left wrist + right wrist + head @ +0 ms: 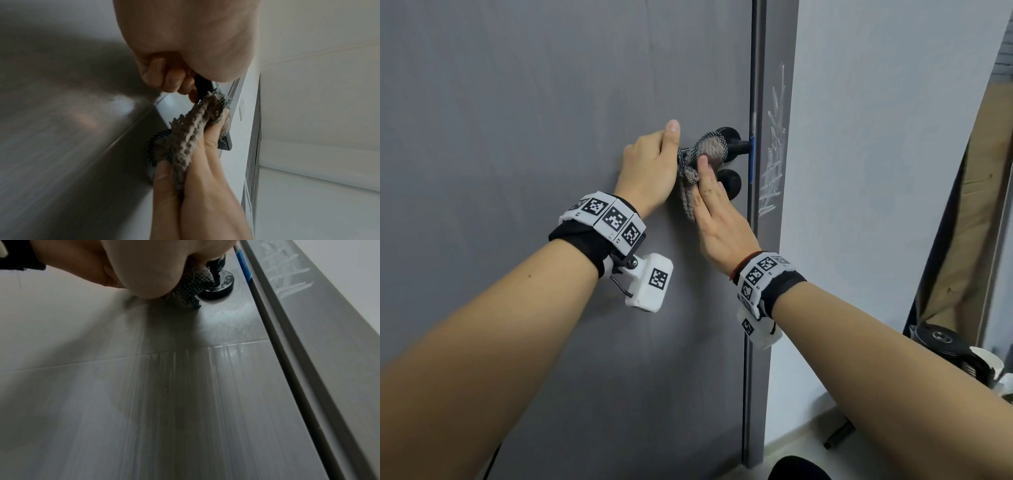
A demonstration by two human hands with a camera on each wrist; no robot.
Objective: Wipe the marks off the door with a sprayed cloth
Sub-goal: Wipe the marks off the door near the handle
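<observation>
A grey door (534,120) carries a black lever handle (736,145) with a grey knitted cloth (709,147) draped over it. My left hand (654,161) grips the lever's free end, its fingers (172,78) curled round the black bar (203,86). My right hand (712,198) comes up from below and pinches the cloth (191,139) between thumb (162,175) and fingers. White scribbled marks (774,164) run down the grey door frame to the right, also visible as marks (287,272) in the right wrist view. The cloth (189,287) hangs beside a black round rosette (220,290).
A second black round fitting (731,183) sits under the handle. Blue tape (752,157) covers the latch edge. A white wall (876,171) lies right of the frame. Brown cardboard (969,222) leans at the far right, with a black device (941,339) at its foot.
</observation>
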